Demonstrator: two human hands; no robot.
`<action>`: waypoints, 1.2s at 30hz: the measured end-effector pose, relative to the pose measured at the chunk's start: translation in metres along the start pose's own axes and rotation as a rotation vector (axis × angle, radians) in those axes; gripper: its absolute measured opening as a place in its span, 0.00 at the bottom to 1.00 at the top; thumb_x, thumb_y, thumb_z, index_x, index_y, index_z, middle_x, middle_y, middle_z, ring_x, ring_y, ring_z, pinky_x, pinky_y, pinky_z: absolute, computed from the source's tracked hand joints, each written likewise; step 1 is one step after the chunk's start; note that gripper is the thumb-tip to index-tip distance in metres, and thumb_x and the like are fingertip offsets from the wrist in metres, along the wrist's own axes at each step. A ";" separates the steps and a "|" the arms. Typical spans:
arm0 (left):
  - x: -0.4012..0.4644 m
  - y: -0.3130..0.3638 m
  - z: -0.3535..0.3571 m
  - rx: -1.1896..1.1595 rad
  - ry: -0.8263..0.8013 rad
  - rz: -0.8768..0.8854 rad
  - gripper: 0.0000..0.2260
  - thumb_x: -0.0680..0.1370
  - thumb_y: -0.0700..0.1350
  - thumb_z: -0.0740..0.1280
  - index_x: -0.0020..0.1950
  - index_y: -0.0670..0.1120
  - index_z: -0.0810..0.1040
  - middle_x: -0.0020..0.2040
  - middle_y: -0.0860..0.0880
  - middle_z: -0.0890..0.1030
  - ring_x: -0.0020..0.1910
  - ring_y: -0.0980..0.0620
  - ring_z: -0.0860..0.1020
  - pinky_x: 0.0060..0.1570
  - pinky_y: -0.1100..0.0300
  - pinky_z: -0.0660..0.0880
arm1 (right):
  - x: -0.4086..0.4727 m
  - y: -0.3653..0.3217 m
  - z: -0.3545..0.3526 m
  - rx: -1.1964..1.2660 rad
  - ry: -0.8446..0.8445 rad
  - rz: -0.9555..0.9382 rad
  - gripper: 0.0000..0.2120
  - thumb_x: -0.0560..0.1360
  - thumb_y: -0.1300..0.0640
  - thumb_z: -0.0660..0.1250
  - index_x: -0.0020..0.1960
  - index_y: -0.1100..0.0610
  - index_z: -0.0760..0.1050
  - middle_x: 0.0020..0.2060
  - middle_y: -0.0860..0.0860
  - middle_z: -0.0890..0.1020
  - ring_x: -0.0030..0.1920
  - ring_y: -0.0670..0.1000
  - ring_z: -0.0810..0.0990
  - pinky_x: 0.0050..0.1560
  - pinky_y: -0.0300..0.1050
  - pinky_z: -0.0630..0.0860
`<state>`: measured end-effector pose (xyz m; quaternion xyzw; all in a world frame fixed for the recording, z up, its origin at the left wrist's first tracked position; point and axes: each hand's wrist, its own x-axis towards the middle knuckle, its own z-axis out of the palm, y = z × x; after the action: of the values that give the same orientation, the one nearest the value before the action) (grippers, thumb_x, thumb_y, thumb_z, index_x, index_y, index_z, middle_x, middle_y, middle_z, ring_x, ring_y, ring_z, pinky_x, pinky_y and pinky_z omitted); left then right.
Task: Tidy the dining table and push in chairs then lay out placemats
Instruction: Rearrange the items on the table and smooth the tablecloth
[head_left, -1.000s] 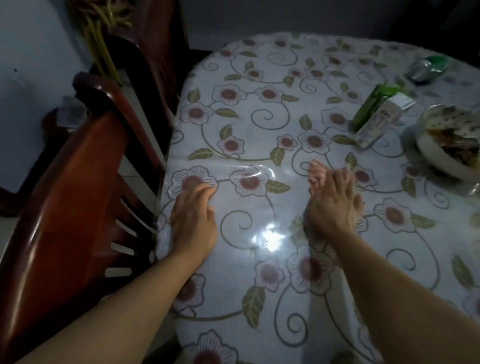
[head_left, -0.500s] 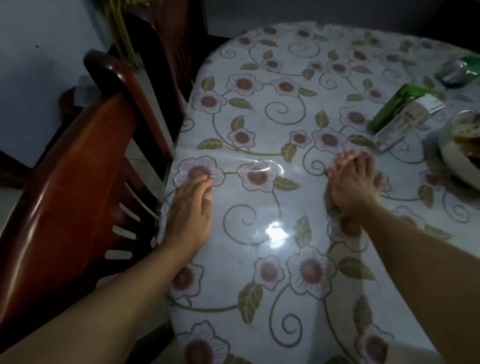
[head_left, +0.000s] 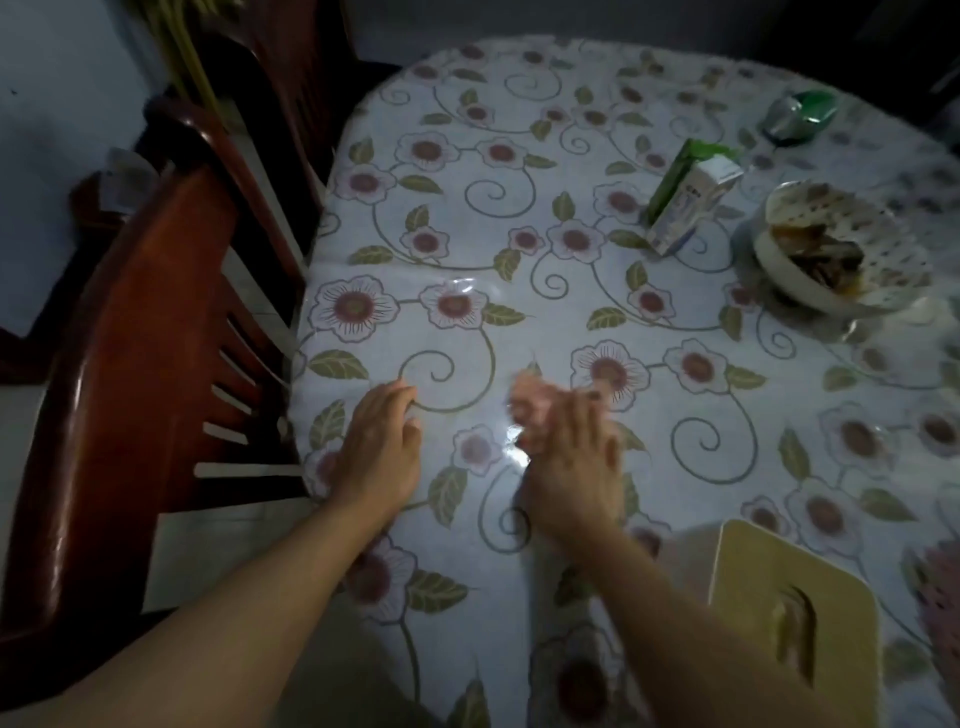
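Note:
The oval dining table (head_left: 519, 234) is covered by a glossy floral cloth. My left hand (head_left: 382, 441) rests palm down near the table's left edge, holding nothing. My right hand (head_left: 571, 457) presses a crumpled pink cloth (head_left: 527, 410) onto the tabletop just right of my left hand; it is blurred. A red-brown wooden chair (head_left: 130, 338) stands at the table's left side, its back close to the edge. A second dark wooden chair (head_left: 270, 104) stands behind it.
A bowl with food scraps (head_left: 795, 270) sits at the right. Left of it lies a white and green carton (head_left: 691, 202). A green and silver object (head_left: 800, 114) lies at the far right. A pale yellow plastic seat back (head_left: 753, 582) stands at the near right.
My right hand has slid the pink cloth toward me and leftward, closer to my left hand. My left hand stays near the left edge. The yellow seat back has come into view.

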<state>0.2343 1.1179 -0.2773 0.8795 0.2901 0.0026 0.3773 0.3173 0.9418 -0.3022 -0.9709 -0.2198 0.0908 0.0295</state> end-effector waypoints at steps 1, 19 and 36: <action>-0.007 0.000 0.002 -0.002 -0.012 0.018 0.19 0.81 0.40 0.54 0.72 0.41 0.64 0.75 0.45 0.62 0.74 0.49 0.58 0.71 0.62 0.51 | 0.011 0.018 -0.005 0.030 -0.037 0.212 0.37 0.77 0.50 0.57 0.77 0.58 0.40 0.77 0.58 0.42 0.76 0.59 0.37 0.74 0.56 0.41; -0.086 -0.009 -0.014 -0.010 -0.187 -0.020 0.19 0.81 0.42 0.54 0.72 0.46 0.63 0.72 0.44 0.68 0.69 0.46 0.67 0.68 0.55 0.63 | -0.131 0.001 0.014 0.151 0.088 -0.426 0.30 0.71 0.60 0.59 0.73 0.56 0.61 0.74 0.52 0.59 0.75 0.63 0.56 0.74 0.57 0.51; -0.108 -0.005 -0.025 0.075 -0.142 -0.082 0.18 0.81 0.43 0.54 0.71 0.47 0.65 0.70 0.43 0.69 0.67 0.43 0.68 0.63 0.53 0.66 | -0.152 -0.028 -0.029 0.823 -0.028 -0.112 0.11 0.77 0.70 0.58 0.47 0.64 0.79 0.44 0.55 0.82 0.37 0.44 0.79 0.40 0.36 0.78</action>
<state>0.1366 1.0820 -0.2389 0.8784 0.2982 -0.0863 0.3634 0.1761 0.9009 -0.2459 -0.8633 -0.2183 0.1827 0.4168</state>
